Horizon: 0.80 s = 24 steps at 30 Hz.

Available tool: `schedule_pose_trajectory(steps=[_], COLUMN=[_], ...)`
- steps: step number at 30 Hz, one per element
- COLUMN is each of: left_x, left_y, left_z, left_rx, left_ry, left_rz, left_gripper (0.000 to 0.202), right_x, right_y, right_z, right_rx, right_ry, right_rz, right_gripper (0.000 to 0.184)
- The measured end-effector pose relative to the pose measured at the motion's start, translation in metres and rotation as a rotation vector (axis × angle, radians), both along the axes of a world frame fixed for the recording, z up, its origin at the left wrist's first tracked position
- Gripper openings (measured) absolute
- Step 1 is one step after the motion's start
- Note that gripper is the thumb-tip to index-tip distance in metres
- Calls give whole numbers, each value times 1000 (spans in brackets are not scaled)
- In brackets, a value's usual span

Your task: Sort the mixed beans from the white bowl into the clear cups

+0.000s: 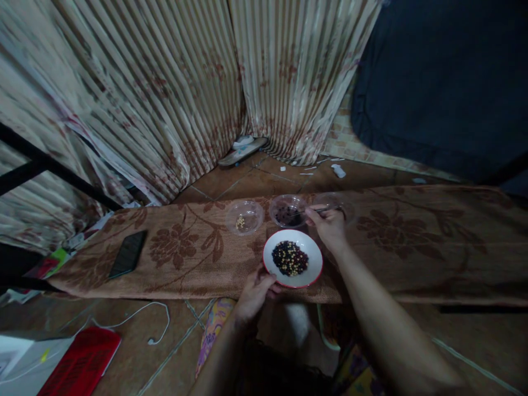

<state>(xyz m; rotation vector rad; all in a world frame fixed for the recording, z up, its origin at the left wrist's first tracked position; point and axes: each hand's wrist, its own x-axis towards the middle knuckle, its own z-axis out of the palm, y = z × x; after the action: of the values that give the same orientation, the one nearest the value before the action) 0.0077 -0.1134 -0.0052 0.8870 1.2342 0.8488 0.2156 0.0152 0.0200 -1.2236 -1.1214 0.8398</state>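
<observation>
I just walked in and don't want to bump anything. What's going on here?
A person's left hand holds the rim of a white bowl containing mixed dark and pale bean-like pieces. The right hand grips a thin utensil at the middle clear bowl, which contains dark pieces. The left clear bowl holds some pale pieces; the right clear bowl is partly hidden behind the right hand.

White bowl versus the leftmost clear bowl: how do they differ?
The white bowl is opaque with a red rim; the clear bowl is see-through. The white bowl holds mixed dark and pale beans; the clear bowl fewer, all pale. The left hand grips the white bowl; no hand touches the clear bowl. Both are round.
</observation>
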Motion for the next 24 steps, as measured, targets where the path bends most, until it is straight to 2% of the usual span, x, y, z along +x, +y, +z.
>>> schedule_pose_trajectory(steps=[3,8,10,13,15,24], left_x=[0,1,1,1,1,2], left_y=[0,0,0,0,0,1], left_z=[2,3,2,0,0,-2], left_rx=[0,10,11,2,6,6], left_ry=[16,19,7,-5,-15,-35], left_rz=[-18,-13,-3,0,-3,5], left_gripper=[38,35,37,36,34,32], right_x=[-2,7,12,17,16,4], right_y=[0,-21,-32,-43,-46,-49], right_z=[-2,8,8,3,-1,1], right_rx=[11,17,-8,-25,-21,4], right_ry=[14,-63,-128,-278,-329,-507], right_rz=[-7,3,64,248,321,445], right_gripper=[33,29,29,28,29,26])
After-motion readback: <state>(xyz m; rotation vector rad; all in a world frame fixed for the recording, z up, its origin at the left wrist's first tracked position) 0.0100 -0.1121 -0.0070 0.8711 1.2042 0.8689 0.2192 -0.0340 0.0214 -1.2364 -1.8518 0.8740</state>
